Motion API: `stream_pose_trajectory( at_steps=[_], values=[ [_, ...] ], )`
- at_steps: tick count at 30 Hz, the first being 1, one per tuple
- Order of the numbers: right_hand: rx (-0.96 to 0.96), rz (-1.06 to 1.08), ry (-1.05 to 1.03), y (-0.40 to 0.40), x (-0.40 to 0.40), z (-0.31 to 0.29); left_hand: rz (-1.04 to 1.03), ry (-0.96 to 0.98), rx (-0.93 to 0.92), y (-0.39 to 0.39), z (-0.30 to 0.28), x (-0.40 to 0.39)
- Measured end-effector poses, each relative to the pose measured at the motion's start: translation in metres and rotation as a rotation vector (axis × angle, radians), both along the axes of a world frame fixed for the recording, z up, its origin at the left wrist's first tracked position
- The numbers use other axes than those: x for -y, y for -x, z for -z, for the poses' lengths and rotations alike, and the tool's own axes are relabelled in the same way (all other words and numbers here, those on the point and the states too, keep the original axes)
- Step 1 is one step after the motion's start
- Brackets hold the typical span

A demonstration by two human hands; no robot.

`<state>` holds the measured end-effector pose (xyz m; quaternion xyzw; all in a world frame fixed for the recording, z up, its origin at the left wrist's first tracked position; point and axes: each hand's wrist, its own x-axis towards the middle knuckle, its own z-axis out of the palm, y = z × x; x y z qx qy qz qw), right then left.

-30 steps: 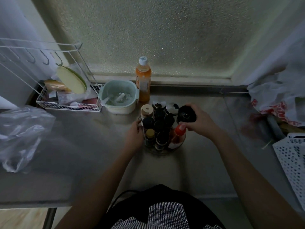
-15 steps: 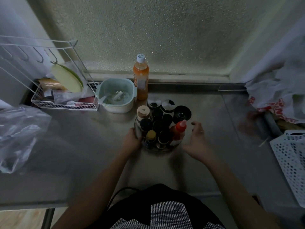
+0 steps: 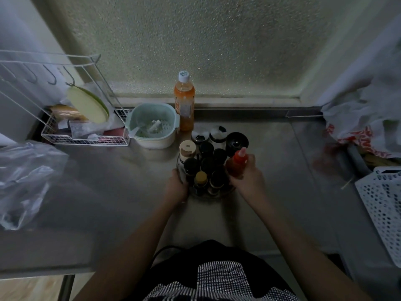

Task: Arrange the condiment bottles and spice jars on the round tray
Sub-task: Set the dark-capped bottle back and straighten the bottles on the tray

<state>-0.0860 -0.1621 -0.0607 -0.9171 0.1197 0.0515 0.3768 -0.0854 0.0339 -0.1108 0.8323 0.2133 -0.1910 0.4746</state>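
Observation:
A round clear tray (image 3: 225, 192) sits mid-counter, packed with several dark-capped spice jars (image 3: 206, 148). A tan-lidded jar (image 3: 187, 148) stands at its left, a yellow-capped jar (image 3: 200, 178) at the front, and a wide black-lidded jar (image 3: 237, 140) at the back right. My left hand (image 3: 176, 187) grips the tray's left rim. My right hand (image 3: 247, 178) is closed around a red-capped sauce bottle (image 3: 237, 162) at the tray's right side. An orange drink bottle (image 3: 184, 101) stands behind, off the tray.
A pale green colander bowl (image 3: 153, 124) sits left of the tray. A white wire rack (image 3: 71, 118) holds a plate at far left, with a clear plastic bag (image 3: 23, 177) in front. Plastic bags (image 3: 364, 118) and a white perforated basket (image 3: 384, 205) crowd the right.
My right hand let go of the black-lidded jar at the back right, drew back open, then closed on the red-capped bottle. My left hand stayed on the tray's rim.

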Motion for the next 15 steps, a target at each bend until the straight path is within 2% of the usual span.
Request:
stream_pose_trajectory(
  at_steps=[3, 5, 6, 8, 10, 15],
  values=[
    [-0.062, 0.036, 0.084, 0.003, 0.007, -0.003, 0.050, -0.082, 0.009, 0.007, -0.003, 0.004],
    [-0.149, -0.012, 0.182, 0.011, 0.013, -0.007, 0.075, -0.177, 0.125, 0.014, -0.006, 0.004],
    [-0.199, -0.057, 0.186, 0.016, 0.013, -0.007, 0.082, -0.222, 0.205, 0.018, -0.008, 0.003],
    [-0.259, -0.169, 0.061, 0.025, 0.007, -0.005, 0.127, -0.272, 0.350, 0.021, -0.011, 0.001],
    [-0.233, -0.237, -0.033, 0.029, -0.007, 0.000, 0.193, -0.252, 0.407, 0.019, -0.012, 0.001],
    [-0.037, -0.122, 0.018, 0.029, -0.032, 0.017, 0.173, -0.157, 0.435, 0.004, -0.012, 0.001]
  ],
)
